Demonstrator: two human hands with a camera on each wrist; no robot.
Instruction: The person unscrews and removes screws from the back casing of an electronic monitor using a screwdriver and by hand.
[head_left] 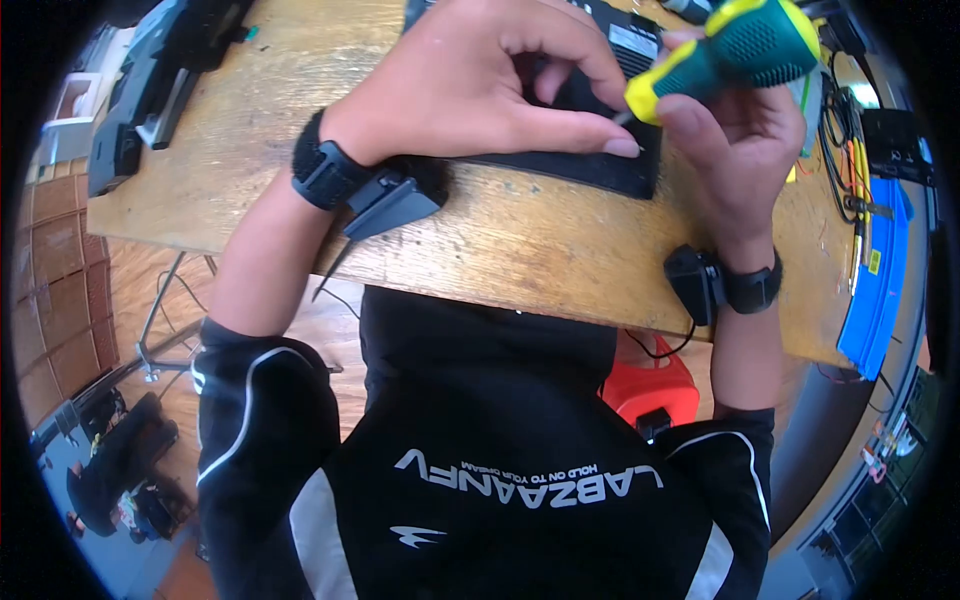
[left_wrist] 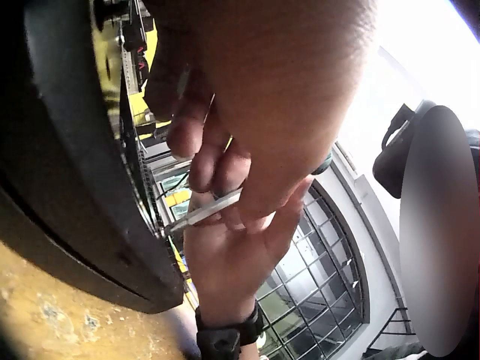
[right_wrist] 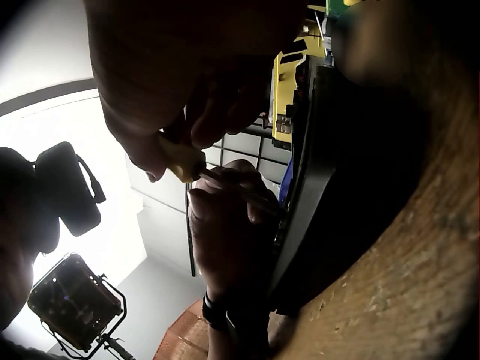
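A green and yellow screwdriver (head_left: 765, 45) is held at its handle by my right hand (head_left: 745, 150), thumb against the yellow collar. Its metal shaft (left_wrist: 214, 210) slants to the edge of a black flat device (head_left: 590, 172) lying on the table. My left hand (head_left: 470, 90) reaches over the device, with thumb and fingers pinching around the shaft near its lower end. In the right wrist view the shaft (right_wrist: 217, 178) passes the left hand's fingers (right_wrist: 244, 180) to the device (right_wrist: 300, 217). The tip's exact contact is too small to tell.
The wooden table (head_left: 520, 250) has black equipment (head_left: 150, 90) at its left side. At the right are a blue tray (head_left: 880, 280), cables and yellow-handled tools (head_left: 858, 180). A red stool (head_left: 655, 385) stands under the front edge.
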